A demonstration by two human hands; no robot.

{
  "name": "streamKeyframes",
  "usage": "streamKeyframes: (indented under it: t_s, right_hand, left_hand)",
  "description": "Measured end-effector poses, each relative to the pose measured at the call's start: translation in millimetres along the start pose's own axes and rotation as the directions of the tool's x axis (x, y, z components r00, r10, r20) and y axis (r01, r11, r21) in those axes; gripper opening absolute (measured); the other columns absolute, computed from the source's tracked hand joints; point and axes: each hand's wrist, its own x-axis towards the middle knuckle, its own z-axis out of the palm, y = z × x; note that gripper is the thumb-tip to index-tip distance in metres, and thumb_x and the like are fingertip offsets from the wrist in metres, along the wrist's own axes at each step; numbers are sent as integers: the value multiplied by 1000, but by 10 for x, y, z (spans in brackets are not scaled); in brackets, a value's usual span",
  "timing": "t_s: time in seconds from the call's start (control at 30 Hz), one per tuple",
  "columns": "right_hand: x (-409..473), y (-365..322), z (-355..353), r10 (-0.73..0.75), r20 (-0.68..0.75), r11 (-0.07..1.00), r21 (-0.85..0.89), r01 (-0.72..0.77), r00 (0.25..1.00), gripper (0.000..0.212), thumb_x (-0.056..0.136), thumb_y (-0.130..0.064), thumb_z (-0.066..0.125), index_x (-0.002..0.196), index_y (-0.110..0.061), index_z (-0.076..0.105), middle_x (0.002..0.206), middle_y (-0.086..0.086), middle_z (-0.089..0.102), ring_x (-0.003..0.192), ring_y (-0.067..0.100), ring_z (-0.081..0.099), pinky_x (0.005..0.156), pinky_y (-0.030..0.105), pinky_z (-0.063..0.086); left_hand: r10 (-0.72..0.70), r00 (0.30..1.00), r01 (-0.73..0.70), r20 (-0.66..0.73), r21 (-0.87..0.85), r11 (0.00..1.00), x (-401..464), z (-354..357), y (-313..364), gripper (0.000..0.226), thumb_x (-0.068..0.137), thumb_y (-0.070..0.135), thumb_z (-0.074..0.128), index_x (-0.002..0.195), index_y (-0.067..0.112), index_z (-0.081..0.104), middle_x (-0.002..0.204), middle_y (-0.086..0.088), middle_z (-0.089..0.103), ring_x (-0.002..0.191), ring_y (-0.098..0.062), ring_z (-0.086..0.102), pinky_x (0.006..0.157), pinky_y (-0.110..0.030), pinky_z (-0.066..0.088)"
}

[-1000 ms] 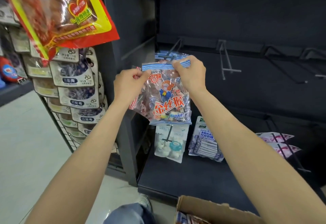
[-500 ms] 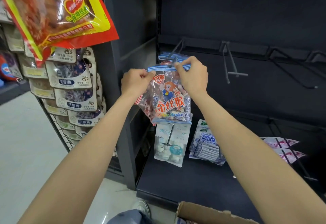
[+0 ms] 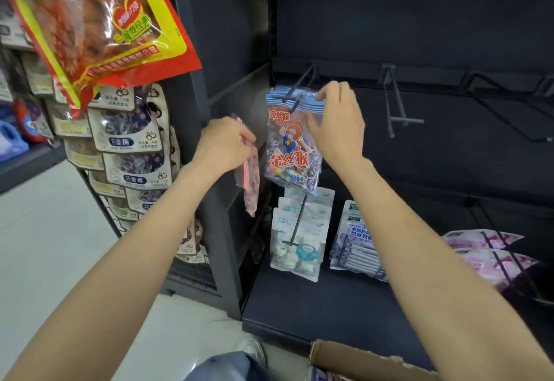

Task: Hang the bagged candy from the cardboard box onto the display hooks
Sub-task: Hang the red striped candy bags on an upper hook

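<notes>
Head view, landmark: leftmost display hook (image 3: 295, 92) on the dark back panel, prongs poking through the blue-striped header of the monkey-print candy bag (image 3: 292, 143).
Monkey-print candy bag: threaded on that hook, hanging straight below it, front face outward.
Right hand (image 3: 335, 124): just right of the hook, fingertips loosely curved at the bag's upper right corner, palm against its right edge; pinching or merely steadying, cannot tell.
Left hand (image 3: 223, 145): left of and below the hook, thumb and fingers pinched on the top of a second bag.
Red-striped candy bag (image 3: 250, 179): dangling edge-on from that pinch, apart from the hung bag, not yet on any hook.
Cardboard box (image 3: 359, 362): far below the hook at the bottom edge, flap open, more packets just visible inside.
Empty hook (image 3: 395, 101): right of the landmark hook on the same rail, bare.
Other stock: white pouches (image 3: 296, 242) and blue-labelled packs (image 3: 358, 245) on lower hooks beneath the landmark; plum packets (image 3: 132, 140) on the rack far to its left.
Step in hand, as judged: one bag seated on the hook, right hand about done with it.
Next move, as judged: turning the red-striped bag face-forward, finding its header hole, lining it up with hook prongs and sliding it back; likely needing both hands to hold the header flat.
</notes>
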Motion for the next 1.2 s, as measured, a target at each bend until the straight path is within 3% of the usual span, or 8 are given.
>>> streamKeyframes:
  t_s: [0.1,0.23,0.4,0.53,0.63,0.77,0.97,1.2]
  right_hand:
    - [-499,-176,-308,-8,130,906,421,-47,992,33,83,-40,66,100,-15,55,105,-4,52,99,15,49,88,30,40]
    - [-1012,-429,-546,-173,408,870,489,-55,896,66,72,-58,71,126,-27,49,126,-11,50,118,7,43,98,27,33]
    - [-883,-436,-484,88,-6,871,486,-74,996,10,92,-27,60,93,-18,66,80,-8,68,73,13,63,68,40,52]
    - [-521,-176,-582,338,305,641,618,-455,890,12,94,-19,58,85,-26,61,88,-7,68,73,10,68,73,32,56]
    - [-413,-92,-582,330,500,449,663,-599,801,7,95,-13,57,92,-15,62,99,6,67,67,9,69,60,19,52]
    - [-369,-99,-573,330,513,444,656,-610,792,7,94,-18,59,91,-15,64,98,4,67,68,9,65,65,23,50]
    - [-281,-223,-403,341,439,505,660,-556,831,6,84,-25,69,79,-24,67,87,-5,70,83,17,70,85,45,55]
    - [-160,-342,-145,423,328,565,633,-529,845,16,85,-33,69,84,-18,73,83,-6,70,83,15,68,84,41,55]
  left_hand:
    - [-123,984,167,130,-421,892,-114,-89,32,18,85,14,65,98,6,75,95,-7,73,84,-14,68,86,-31,55]
    - [-154,929,364,335,-766,530,-256,-125,204,34,98,11,39,102,-9,67,74,-6,73,68,-14,67,60,-17,54]
    - [-60,926,344,371,-772,535,-322,-159,371,37,101,24,37,110,1,65,91,-13,72,83,-23,69,72,-24,58]
    - [-10,975,105,221,-423,900,-274,-221,326,32,93,48,49,110,27,66,81,11,66,73,-7,59,61,-20,45]
    - [73,997,-66,30,-175,982,-214,-203,254,17,86,45,62,96,33,67,88,12,55,85,-7,49,69,-24,37]
    - [88,978,34,187,-563,826,-147,-183,239,9,85,31,68,92,26,66,104,5,67,100,-10,62,92,-32,49]
    - [9,995,67,96,-761,646,-31,3,211,2,86,28,68,87,28,70,94,8,69,92,-10,66,83,-29,52]
    - [-123,991,24,-54,-826,563,123,214,312,4,87,23,67,88,20,69,90,10,67,86,-4,62,72,-15,46]
